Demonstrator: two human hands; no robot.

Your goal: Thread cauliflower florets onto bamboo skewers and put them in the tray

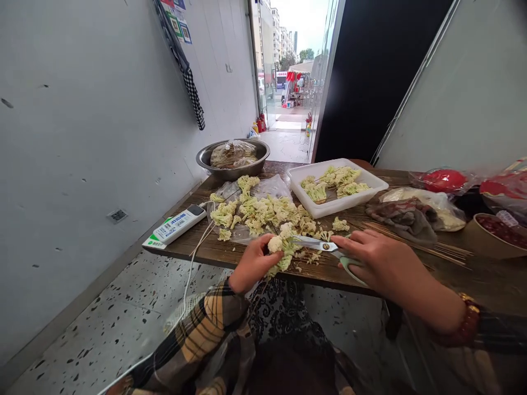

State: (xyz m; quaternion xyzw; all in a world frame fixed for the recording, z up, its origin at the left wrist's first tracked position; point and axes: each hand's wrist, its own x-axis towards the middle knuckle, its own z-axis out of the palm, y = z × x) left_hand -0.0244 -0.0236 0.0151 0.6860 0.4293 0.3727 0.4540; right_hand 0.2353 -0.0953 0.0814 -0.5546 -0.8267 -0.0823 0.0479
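Cauliflower (pixel 284 253) held in the left hand (pixel 257 262) over the surface's near edge, scissors (pixel 326 247) at its right side.
Left hand closed, thumb and fingers gripping the cauliflower; right hand (pixel 381 258) curled around the scissors' green handles, blades pointing left to the cauliflower. Cut pieces (pixel 263 211) lie heaped just beyond, partly on plastic, on the wooden surface (pixel 224 254). Behind them, to the right, a white tray (pixel 349 201) holds further pieces; to the left, a metal bowl (pixel 234 173) contains a plastic bag (pixel 233 152). Skewers (pixel 447 253) and a crumpled cloth (pixel 407 218) lie at right.
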